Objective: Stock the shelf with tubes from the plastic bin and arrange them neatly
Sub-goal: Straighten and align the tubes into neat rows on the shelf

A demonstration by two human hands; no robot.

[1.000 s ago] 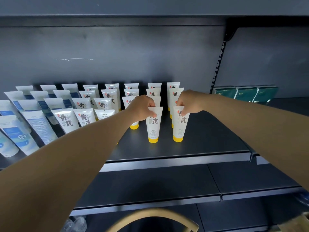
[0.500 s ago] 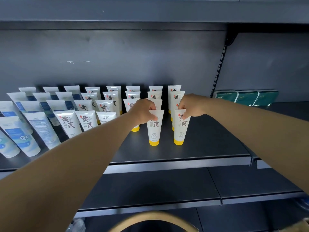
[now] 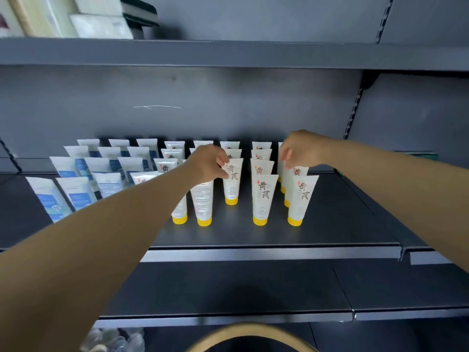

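Observation:
White tubes with yellow caps (image 3: 264, 196) stand cap-down in rows on the dark shelf (image 3: 330, 224). My left hand (image 3: 206, 162) pinches the top of one tube (image 3: 232, 184) in the second row, left of centre. Further right, my right hand (image 3: 302, 151) hovers over the rightmost column, its curled fingers on the top of the tube (image 3: 298, 172) behind the front one (image 3: 302, 199). That grip is blurred. One front tube (image 3: 203, 199) shows its printed back. The plastic bin is not in view.
Blue-and-white tubes (image 3: 76, 196) fill the shelf's left part. Pale boxes (image 3: 99, 24) sit on the upper shelf. A lower shelf (image 3: 228, 288) juts out below. A tan curved rim (image 3: 248, 331) and clear plastic items (image 3: 114, 339) lie at the bottom edge.
Both hands let go of the two front tubes, which now stand free. My left hand moved left and back to another tube; my right hand moved back one row. The view tilted upward.

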